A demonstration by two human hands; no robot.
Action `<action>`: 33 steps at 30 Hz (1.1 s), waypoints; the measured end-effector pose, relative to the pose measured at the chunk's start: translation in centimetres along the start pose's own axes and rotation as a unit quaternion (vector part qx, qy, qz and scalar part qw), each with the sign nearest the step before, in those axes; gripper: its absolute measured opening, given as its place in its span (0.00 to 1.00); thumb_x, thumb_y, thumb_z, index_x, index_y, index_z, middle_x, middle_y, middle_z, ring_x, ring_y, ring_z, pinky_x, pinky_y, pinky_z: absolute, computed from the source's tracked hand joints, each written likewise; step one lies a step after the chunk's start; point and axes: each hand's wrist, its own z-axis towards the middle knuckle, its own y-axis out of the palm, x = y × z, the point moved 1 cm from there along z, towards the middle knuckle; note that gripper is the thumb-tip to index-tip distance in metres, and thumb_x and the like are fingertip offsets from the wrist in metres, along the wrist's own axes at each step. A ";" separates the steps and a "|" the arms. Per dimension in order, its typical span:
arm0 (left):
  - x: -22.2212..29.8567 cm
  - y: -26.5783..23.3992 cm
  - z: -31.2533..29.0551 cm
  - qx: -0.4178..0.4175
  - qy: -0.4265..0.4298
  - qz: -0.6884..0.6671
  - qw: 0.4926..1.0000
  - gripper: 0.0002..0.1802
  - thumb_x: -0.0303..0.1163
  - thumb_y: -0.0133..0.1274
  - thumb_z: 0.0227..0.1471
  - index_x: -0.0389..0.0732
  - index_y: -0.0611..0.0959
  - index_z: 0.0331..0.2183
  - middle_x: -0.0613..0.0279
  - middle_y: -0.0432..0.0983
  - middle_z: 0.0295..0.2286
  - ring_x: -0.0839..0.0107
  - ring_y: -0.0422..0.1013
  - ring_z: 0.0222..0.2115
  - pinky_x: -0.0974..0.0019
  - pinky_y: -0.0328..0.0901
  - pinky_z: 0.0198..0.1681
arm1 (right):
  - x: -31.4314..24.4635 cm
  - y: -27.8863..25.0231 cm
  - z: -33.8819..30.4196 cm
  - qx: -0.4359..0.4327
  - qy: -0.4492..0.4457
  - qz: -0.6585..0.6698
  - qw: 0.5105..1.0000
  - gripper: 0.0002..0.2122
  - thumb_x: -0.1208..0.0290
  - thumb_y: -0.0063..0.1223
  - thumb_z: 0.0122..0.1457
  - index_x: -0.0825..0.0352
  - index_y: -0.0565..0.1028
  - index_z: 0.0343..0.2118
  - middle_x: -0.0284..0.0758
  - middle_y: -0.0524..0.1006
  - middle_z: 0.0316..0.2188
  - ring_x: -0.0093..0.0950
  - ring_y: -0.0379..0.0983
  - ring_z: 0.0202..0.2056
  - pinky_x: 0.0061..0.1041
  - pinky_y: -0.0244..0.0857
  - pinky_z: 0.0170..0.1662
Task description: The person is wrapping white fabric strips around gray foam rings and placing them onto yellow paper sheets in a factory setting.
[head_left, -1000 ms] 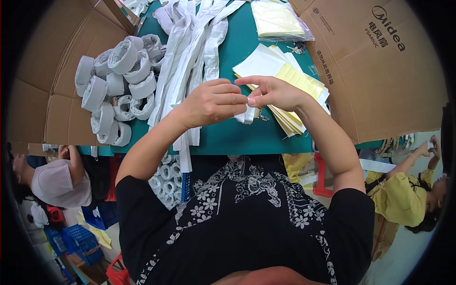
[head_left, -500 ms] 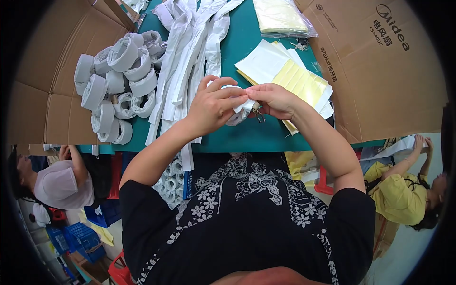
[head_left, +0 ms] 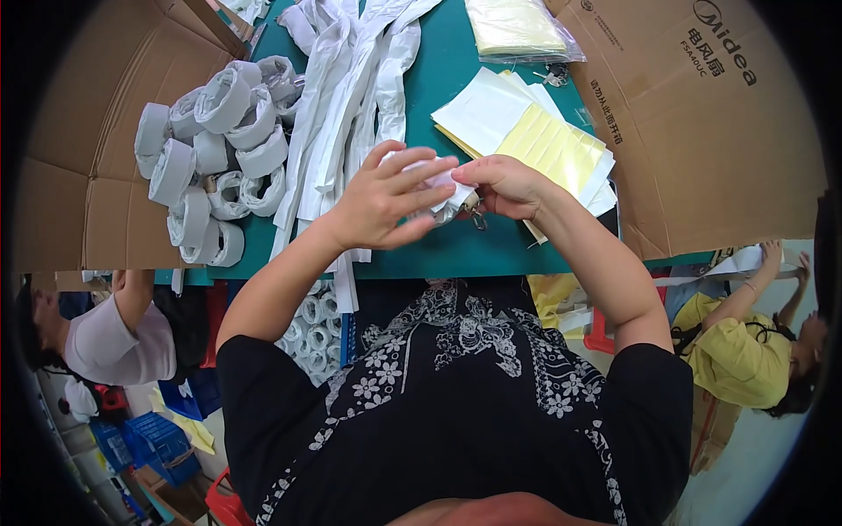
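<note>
My right hand (head_left: 509, 186) pinches a white paper-wrapped roll (head_left: 449, 210) between thumb and fingers, over the near part of the green table. From the roll's right end hangs a small metal clip (head_left: 478, 219). My left hand (head_left: 379, 200) is at the roll's left side, its fingers stretched out and spread, slightly blurred; it covers part of the roll. Whether its palm touches the roll, I cannot tell. Beyond my left hand, long white strips (head_left: 338, 114) lie across the table. To the left, several white coiled bands (head_left: 210, 153) are piled up.
Yellow and white sheets (head_left: 544, 131) lie right of my hands, with a bagged yellow stack (head_left: 513, 31) and keys (head_left: 553, 74) behind. Cardboard walls (head_left: 702, 131) flank the table. More white rolls (head_left: 314, 333) sit below the table edge. Other people work at left and right.
My left hand's fingers were curled around the roll and have now straightened and spread apart. My right hand keeps its pinch in nearly the same place.
</note>
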 end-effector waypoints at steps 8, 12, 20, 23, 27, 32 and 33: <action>0.0 0.5 -0.7 0.036 0.013 0.021 0.999 0.11 0.33 0.55 0.39 0.49 0.80 0.32 0.71 0.74 0.33 0.73 0.69 0.35 0.57 0.58 0.46 | 1.0 0.5 0.8 0.005 0.016 -0.044 0.999 0.10 0.67 0.50 0.56 0.67 0.73 0.36 0.32 0.76 0.30 0.22 0.73 0.30 0.26 0.68 0.35; 0.8 0.4 -0.8 0.046 0.101 0.087 0.990 0.07 0.30 0.51 0.39 0.43 0.77 0.28 0.69 0.70 0.24 0.74 0.68 0.28 0.63 0.65 0.41 | 1.5 3.1 -0.5 0.005 -0.021 -0.085 0.996 0.14 0.64 0.46 0.59 0.68 0.72 0.41 0.31 0.75 0.34 0.20 0.70 0.36 0.23 0.67 0.37; -0.5 -1.7 -2.1 -0.062 -0.207 -0.226 0.950 0.48 0.43 0.68 0.24 0.41 0.65 0.50 0.54 0.71 0.35 0.54 0.67 0.38 0.56 0.61 0.44 | -0.6 3.9 -0.3 -0.047 -0.168 -0.407 0.897 0.12 0.71 0.47 0.56 0.67 0.71 0.42 0.32 0.74 0.32 0.20 0.70 0.33 0.20 0.65 0.36; -2.2 -3.7 -3.3 -0.043 -0.224 -0.135 0.964 0.49 0.50 0.67 0.24 0.41 0.67 0.50 0.55 0.71 0.34 0.57 0.66 0.36 0.60 0.59 0.40 | -1.3 3.6 0.5 0.129 -0.364 -0.302 0.872 0.13 0.78 0.47 0.55 0.69 0.70 0.45 0.33 0.73 0.38 0.19 0.68 0.39 0.19 0.63 0.42; -9.4 -12.4 -3.5 0.118 -0.235 0.322 0.909 0.26 0.42 0.54 0.45 0.45 0.72 0.47 0.61 0.71 0.33 0.63 0.66 0.37 0.58 0.50 0.44 | -1.3 0.1 1.9 0.273 -0.363 -0.208 0.866 0.10 0.71 0.46 0.58 0.70 0.73 0.40 0.33 0.74 0.37 0.20 0.69 0.39 0.20 0.66 0.40; -18.4 -18.4 -7.8 0.142 -0.277 0.454 0.834 0.20 0.36 0.43 0.53 0.49 0.71 0.49 0.61 0.72 0.33 0.63 0.66 0.39 0.58 0.53 0.45 | 0.3 -0.2 3.1 0.266 -0.323 -0.233 0.878 0.09 0.71 0.47 0.58 0.70 0.74 0.37 0.32 0.75 0.33 0.20 0.70 0.37 0.18 0.65 0.38; -20.9 -17.8 -10.3 0.009 -0.358 0.400 0.844 0.20 0.37 0.45 0.52 0.47 0.72 0.48 0.61 0.72 0.35 0.61 0.66 0.40 0.56 0.54 0.45 | 0.3 -0.2 3.3 0.272 -0.332 -0.244 0.870 0.09 0.71 0.47 0.58 0.70 0.75 0.36 0.32 0.75 0.32 0.19 0.70 0.35 0.18 0.65 0.37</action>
